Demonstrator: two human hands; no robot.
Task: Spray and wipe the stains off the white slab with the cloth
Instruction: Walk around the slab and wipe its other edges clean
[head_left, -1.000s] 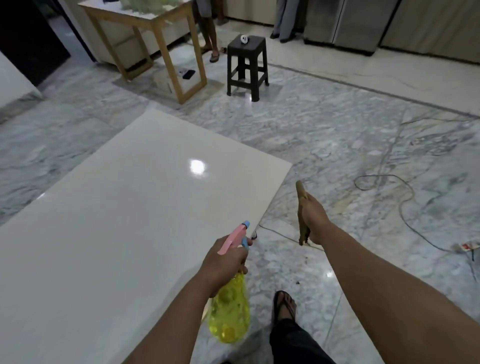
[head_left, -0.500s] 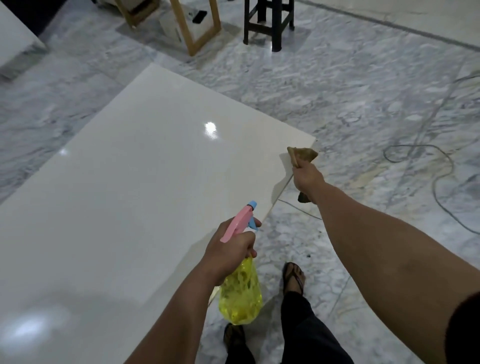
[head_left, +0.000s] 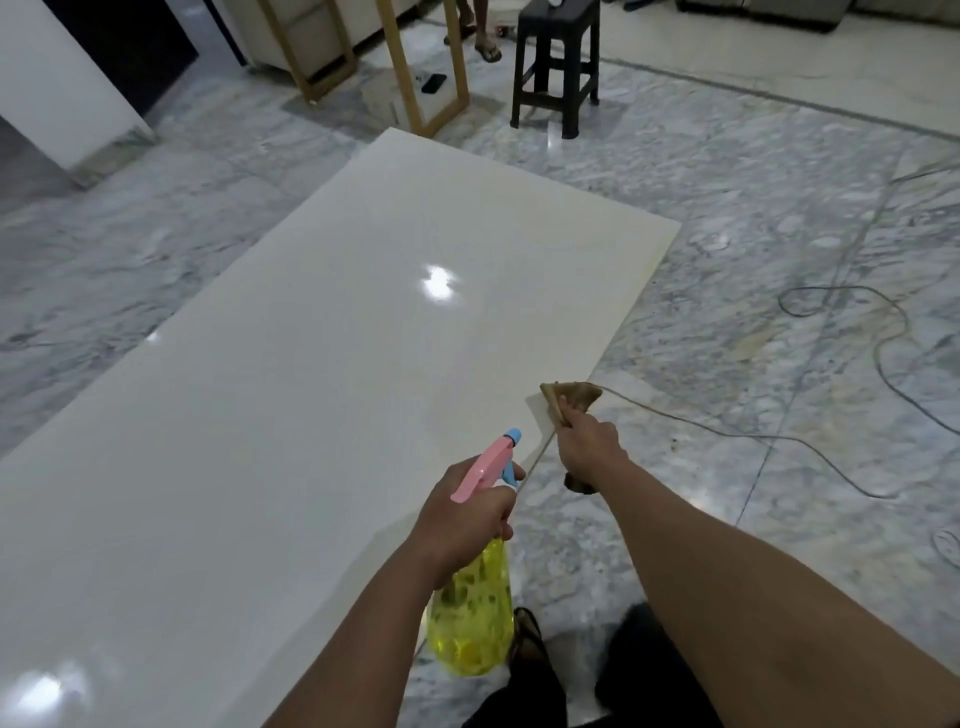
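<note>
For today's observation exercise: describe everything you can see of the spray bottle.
The spray bottle has a translucent yellow body, seemingly plastic, a pink trigger head and a small blue nozzle tip. The left hand grips its neck, a finger on the trigger. It hangs roughly upright beside the white slab's near edge, nozzle aimed across the slab. Its liquid level cannot be told.

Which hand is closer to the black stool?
The right hand, though both are far off. It holds the brown cloth at the slab's right edge, nearly straight below the stool. The left hand, gripping the spray bottle, sits lower and more left.
</note>
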